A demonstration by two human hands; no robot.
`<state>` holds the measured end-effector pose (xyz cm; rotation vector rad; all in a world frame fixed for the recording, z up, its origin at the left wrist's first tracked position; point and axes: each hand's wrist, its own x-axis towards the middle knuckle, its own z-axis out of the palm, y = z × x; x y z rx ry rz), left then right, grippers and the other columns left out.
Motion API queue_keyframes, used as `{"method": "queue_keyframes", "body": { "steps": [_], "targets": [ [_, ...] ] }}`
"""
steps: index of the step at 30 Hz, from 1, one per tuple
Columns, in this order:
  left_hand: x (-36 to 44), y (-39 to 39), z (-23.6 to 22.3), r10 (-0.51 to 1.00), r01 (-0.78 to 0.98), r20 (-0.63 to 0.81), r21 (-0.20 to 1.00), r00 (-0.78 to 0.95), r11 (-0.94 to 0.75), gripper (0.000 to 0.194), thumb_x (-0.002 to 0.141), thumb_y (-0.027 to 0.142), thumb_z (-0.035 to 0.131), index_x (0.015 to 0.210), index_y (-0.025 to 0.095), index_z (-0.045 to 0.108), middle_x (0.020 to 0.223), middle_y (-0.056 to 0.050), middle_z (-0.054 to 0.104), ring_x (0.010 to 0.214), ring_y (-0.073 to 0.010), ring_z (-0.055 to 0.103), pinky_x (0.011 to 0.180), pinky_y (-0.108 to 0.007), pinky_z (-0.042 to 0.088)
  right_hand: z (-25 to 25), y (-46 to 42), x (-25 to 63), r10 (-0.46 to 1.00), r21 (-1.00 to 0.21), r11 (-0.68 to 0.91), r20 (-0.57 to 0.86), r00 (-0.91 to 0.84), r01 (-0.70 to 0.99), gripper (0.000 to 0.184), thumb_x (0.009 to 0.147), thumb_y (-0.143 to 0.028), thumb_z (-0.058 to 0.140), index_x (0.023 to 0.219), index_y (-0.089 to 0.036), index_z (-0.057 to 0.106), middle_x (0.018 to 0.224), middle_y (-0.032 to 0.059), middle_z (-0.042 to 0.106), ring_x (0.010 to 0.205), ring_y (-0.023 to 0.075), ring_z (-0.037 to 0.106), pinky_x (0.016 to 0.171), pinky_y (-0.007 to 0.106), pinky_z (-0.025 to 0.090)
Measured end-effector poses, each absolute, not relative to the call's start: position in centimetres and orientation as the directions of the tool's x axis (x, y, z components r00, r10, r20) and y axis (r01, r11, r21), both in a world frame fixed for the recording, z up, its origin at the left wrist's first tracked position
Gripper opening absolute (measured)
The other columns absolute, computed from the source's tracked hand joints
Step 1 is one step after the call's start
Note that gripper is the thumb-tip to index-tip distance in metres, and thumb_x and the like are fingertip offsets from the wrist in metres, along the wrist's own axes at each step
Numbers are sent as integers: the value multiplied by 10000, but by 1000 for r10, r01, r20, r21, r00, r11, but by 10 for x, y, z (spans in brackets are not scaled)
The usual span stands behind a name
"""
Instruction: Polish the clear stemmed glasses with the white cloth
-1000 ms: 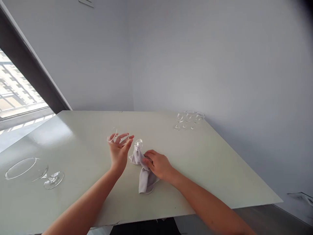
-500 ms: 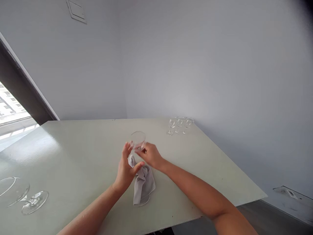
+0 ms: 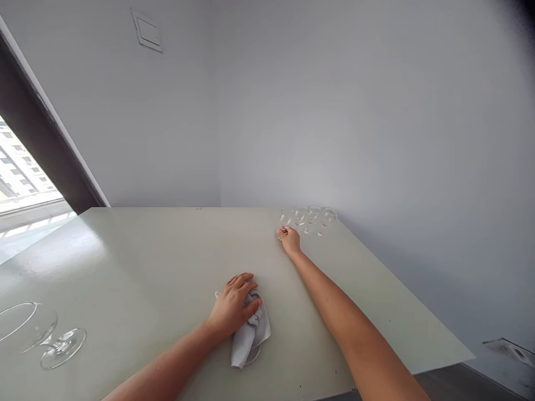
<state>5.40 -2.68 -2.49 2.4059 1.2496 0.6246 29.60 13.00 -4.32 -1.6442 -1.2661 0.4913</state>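
My right hand (image 3: 290, 239) reaches to the far side of the table, its fingers closed on the stem of a clear wine glass (image 3: 286, 216). That glass stands at the left end of a row of similar stemmed glasses (image 3: 314, 216). My left hand (image 3: 234, 303) lies palm down over a crumpled light grey cloth (image 3: 246, 342), fingers spread and touching it. A curved clear edge shows under the cloth's near end; what it belongs to I cannot tell. At the near left, a larger wine glass (image 3: 63, 348) lies on its side, its bowl cut by the frame.
The pale glossy table (image 3: 167, 267) meets grey walls at the back. Its right edge slants towards me, with floor (image 3: 463, 384) beyond. A wall switch (image 3: 148, 33) is up left, and a window (image 3: 25, 167) is at the left.
My right hand has carried the wine glass from above the cloth, away and rightward to the row. My left hand has left the glass and come down onto the cloth.
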Motion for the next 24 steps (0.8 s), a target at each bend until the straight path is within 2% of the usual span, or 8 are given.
{"method": "queue_keyframes", "body": {
  "steps": [7,11,14,16,18,20,22,24],
  "targets": [
    [53,-28,-23,845,653,219,551,488,-520,336,789,388,484,1095,256,533,1232,-31,489,1134,-209,433,960,-386,332,-39,132,299,900,-852,-10,221,376,523,329,633,-356,554,904,-172,576,843,25,605,649,138,546,630,265,424],
    [52,-25,-22,908,623,198,671,370,-401,380,807,427,445,1145,256,477,1152,-35,546,1010,-191,519,850,-355,412,-28,97,300,883,-843,-22,236,406,537,401,641,-404,557,953,-152,536,954,81,562,706,154,526,655,282,405],
    [51,-21,-23,950,538,222,784,222,-309,340,835,415,398,1122,251,479,1087,-38,576,907,-168,560,756,-317,449,-15,58,284,911,-837,36,251,326,546,316,711,-439,495,863,-167,545,828,53,580,669,146,510,620,257,391],
    [49,-20,-19,938,474,325,811,121,-342,293,844,375,399,1087,244,496,1082,-39,574,956,-165,543,796,-316,437,-5,29,262,954,-814,113,250,167,570,294,750,-460,458,731,-179,546,659,8,562,581,127,482,564,234,368],
    [47,-22,-11,884,431,466,790,41,-437,251,843,326,417,1058,233,510,1076,-43,568,1016,-164,513,861,-332,406,3,1,237,973,-727,210,220,-69,653,371,808,-483,366,647,-187,520,543,-18,508,505,112,439,515,228,325],
    [44,-27,4,815,393,579,753,-14,-528,219,841,280,430,1033,217,516,1044,-50,566,1020,-163,506,881,-348,395,8,-23,213,960,-573,278,157,-230,771,391,792,-519,391,603,-192,493,536,-20,508,489,108,419,494,234,281],
    [42,-35,23,764,347,643,730,-53,-589,192,842,244,431,1009,205,518,1016,-59,562,999,-162,511,862,-351,410,8,-39,196,948,-422,315,94,-304,850,371,724,-549,482,615,-194,486,583,-14,534,496,110,420,488,242,254],
    [39,-45,42,730,300,680,712,-69,-635,173,843,216,428,992,198,515,995,-65,559,979,-162,517,847,-356,422,4,-46,187,946,-345,321,75,-315,882,310,699,-496,534,661,-192,493,643,-2,552,523,113,435,495,245,244]
  ]
}}
